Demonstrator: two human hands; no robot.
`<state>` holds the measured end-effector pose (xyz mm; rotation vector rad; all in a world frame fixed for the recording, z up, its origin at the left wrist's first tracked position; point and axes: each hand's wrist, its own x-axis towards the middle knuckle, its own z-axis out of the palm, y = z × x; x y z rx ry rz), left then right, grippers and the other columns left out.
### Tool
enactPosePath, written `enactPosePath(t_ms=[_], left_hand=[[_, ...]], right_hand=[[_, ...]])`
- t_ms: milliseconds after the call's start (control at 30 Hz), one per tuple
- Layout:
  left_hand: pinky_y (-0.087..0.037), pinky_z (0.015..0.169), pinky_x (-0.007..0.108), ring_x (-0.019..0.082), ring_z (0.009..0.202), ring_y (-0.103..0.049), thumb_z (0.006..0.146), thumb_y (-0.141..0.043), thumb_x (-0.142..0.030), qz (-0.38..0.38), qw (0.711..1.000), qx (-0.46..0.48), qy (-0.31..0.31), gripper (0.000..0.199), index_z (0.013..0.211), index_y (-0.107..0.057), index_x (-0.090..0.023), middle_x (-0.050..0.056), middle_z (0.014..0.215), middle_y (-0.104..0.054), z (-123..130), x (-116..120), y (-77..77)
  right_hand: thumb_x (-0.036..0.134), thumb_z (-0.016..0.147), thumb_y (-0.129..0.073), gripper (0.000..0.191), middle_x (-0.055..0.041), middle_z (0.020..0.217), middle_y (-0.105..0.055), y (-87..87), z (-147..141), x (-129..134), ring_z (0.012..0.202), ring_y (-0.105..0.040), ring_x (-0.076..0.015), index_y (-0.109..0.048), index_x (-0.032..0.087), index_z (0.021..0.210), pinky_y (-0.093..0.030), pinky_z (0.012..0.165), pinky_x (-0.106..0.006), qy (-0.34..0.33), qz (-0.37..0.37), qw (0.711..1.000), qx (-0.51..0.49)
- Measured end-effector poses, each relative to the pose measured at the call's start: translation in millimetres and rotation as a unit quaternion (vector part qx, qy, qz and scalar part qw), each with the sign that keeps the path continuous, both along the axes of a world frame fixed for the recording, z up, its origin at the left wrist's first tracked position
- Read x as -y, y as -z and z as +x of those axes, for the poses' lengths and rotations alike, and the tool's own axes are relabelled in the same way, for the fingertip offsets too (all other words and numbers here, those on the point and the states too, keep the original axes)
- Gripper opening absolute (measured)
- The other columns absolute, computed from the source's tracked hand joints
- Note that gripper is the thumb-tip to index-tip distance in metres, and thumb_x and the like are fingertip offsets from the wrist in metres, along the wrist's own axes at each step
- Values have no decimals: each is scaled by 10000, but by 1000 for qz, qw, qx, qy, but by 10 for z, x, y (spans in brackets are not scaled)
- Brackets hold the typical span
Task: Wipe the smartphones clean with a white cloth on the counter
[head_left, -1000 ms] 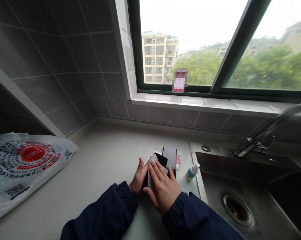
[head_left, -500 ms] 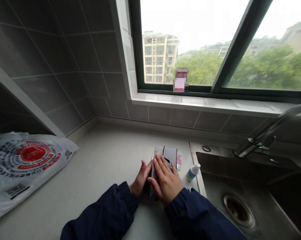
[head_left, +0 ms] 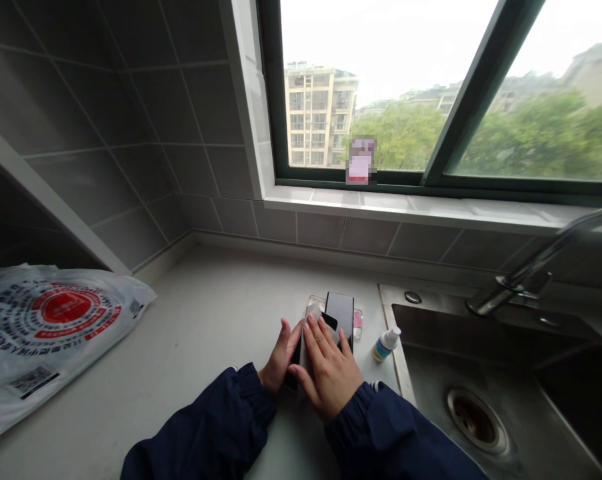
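Note:
My left hand steadies the left side of a black phone, its thumb raised along the edge. Over the phone's face lies a thin whitish wipe. My right hand presses it flat with outstretched fingers, hiding much of both. Just beyond my right fingertips, another phone with a pale upper face lies on the counter. Beside it show the edge of a clear case and a pink patch. Right of my hand stands a small white-capped spray bottle with a blue and yellow label.
The steel sink with its drain and a chrome faucet is at the right. A printed white plastic bag lies at the left of the white counter. A tiled wall and window sill rise behind.
My right hand has slid slightly left and toward me over the phone, uncovering more of the phone's black top corner. My left hand has barely moved.

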<state>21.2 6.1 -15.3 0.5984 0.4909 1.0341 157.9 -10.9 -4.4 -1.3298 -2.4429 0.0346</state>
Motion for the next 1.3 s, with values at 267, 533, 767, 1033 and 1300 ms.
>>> enactPosePath(t_ms=[267, 533, 767, 1033, 1300], left_hand=[[-205, 1175, 437, 309, 1342, -433, 842, -332, -744, -84, 996, 15, -30, 882, 1474, -322, -129, 174, 1369, -547, -38, -30, -1], [-389, 1031, 521, 332, 1124, -617, 838, -353, -739, -104, 992, 56, -32, 828, 1452, -330, -183, 187, 1253, -620, -40, -24, -121], [-426, 980, 514, 352, 1109, -622, 835, -344, -747, -105, 993, 41, -37, 838, 1440, -352, -168, 199, 1256, -618, -71, -24, -180], [-425, 983, 508, 349, 1102, -624, 829, -350, -752, -104, 993, 36, -46, 846, 1457, -328, -186, 195, 1289, -599, -56, -6, -213], [-378, 1043, 531, 341, 1163, -596, 843, -350, -734, -93, 993, 59, -32, 845, 1479, -288, -181, 201, 1288, -601, -36, -22, -103]], right_hand=[[452, 938, -445, 671, -85, 1560, -181, 23, -76, 146, 1442, -238, -313, -286, 130, 1505, -247, 1133, -594, -19, -26, 999, -15], [478, 927, -480, 698, -89, 1559, -183, -49, -148, 349, 1445, -218, -331, -298, 122, 1499, -197, 1144, -625, -56, -48, 997, -8], [523, 932, -467, 702, -90, 1555, -196, -125, -185, 497, 1442, -226, -334, -306, 142, 1499, -210, 1142, -627, -79, -68, 995, 1], [551, 923, -468, 723, -89, 1552, -201, -141, -171, 519, 1440, -224, -339, -310, 142, 1498, -218, 1140, -629, -86, -83, 993, 16], [522, 937, -441, 697, -66, 1556, -173, -138, -140, 373, 1446, -224, -311, -290, 145, 1503, -203, 1136, -640, -63, -91, 994, 11]])
